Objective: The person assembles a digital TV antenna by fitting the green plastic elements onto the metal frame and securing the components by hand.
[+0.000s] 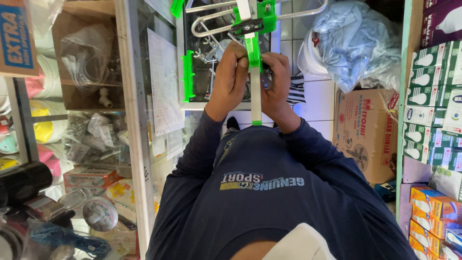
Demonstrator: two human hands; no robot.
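**Two hands holding a long antenna bar**

Two hands are gripping a white and green antenna (253, 72) in front of the person's chest. The long white bar is running straight away from the body, with its near end pointing at the belly and its far end pointing out ahead. Curved silver rods are crossing it at the far end, by a green clamp.

The left hand (230, 77) is curling its fingers closed around the bar from one side. The right hand (275, 82) is closing on it from the other side. Both arms are bending in, in dark blue sleeves.

Further out, a glass cabinet (137, 120) is standing on the left, a brown cardboard box (365, 130) is sitting on the right floor, and a blue bag (356, 38) is resting above it.
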